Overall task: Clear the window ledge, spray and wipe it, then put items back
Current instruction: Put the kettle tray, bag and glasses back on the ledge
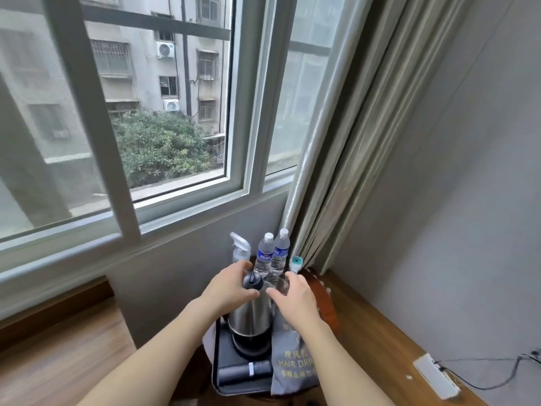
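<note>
Stainless steel kettle (248, 320) upright on black base at middle of black tray (217, 364), tray on small round wooden table (325, 297) below window ledge (73, 253). Left hand (228, 288) curled over kettle's black lid and handle, thumb at front, gripping. Right hand (295, 294) cupped round clear glass (279, 284) just beside kettle, fingers bent on its side. Two water bottles (270, 254) upright at table's far edge, touching each other; white spray bottle (240, 249) at far left edge. Grey hair dryer bag (292, 367) along tray's right side. Dark roll (246, 372) lying at tray's near edge. Curtain (351, 127) hanging at right.
</note>
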Available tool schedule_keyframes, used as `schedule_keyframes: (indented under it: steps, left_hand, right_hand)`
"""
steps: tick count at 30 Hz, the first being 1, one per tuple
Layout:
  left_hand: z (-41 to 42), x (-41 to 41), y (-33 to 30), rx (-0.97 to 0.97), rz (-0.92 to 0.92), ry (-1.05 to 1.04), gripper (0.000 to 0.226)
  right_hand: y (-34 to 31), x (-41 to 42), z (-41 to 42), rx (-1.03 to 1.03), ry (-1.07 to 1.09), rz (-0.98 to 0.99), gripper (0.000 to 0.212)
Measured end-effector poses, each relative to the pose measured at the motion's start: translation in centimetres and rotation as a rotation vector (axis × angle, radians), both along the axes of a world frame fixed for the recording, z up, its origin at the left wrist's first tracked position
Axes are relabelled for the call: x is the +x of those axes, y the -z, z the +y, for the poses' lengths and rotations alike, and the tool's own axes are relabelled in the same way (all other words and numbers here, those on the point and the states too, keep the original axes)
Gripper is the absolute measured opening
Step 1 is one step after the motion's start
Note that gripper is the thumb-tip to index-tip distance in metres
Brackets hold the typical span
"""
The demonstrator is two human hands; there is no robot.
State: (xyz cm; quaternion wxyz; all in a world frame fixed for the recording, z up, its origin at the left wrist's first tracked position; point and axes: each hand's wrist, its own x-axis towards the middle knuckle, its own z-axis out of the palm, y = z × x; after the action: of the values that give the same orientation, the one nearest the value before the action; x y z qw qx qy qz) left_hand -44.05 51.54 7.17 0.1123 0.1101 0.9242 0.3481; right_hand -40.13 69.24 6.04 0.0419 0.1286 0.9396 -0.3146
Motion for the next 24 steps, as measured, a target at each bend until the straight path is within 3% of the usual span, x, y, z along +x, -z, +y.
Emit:
schedule_keyframes:
  steps: [13, 19, 21, 24]
  left_hand:
    - [10.9, -10.4, 4.7, 0.054, -0.064, -0.186, 0.062]
    - [10.0, -11.8, 9.2, -0.205, -0.048, -0.247, 0.063]
    - [8.5, -11.4, 10.6, -0.241, 0.047, -0.396, 0.061]
    - [5.4, -9.3, 12.4, -0.044, 0.117, -0.771, 0.065]
  right_hand:
    - [5.9, -13.8, 10.3, -0.018, -0.126, -0.091, 0.071]
    - [9.4, -15.8, 12.0, -0.049, -0.150, -0.201, 0.076]
    - [10.7, -15.4, 12.6, -0.044, -0.149, -0.258, 0.077]
    - [13.1, -14.1, 13.6, -0.014, -0.131, -0.369, 0.082]
